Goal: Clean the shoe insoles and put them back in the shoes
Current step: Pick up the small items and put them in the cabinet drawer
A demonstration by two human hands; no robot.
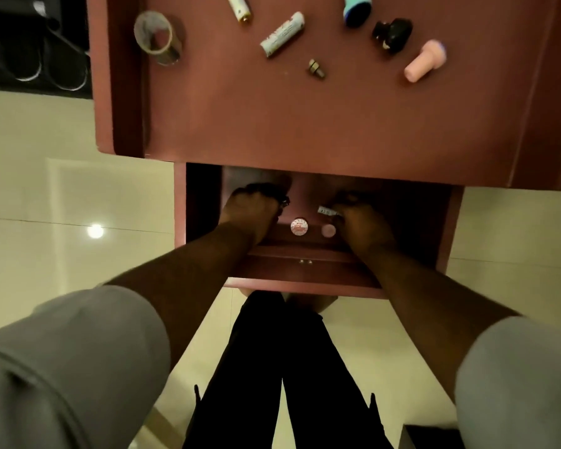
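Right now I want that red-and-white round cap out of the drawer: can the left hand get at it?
Probably yes: the round cap lies uncovered in the open drawer, just beside the left hand.

Dim, warm indoor light, a ceiling lamp's glare spot (95, 231) mirrored on the glossy floor at left, deep shadow inside the open drawer (305, 277), soft blur and wide-angle stretching toward the edges.

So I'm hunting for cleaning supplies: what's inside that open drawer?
Inside the drawer: a red-and-white round lid, a pale round cap, both hands. The back lies hidden under the tabletop.
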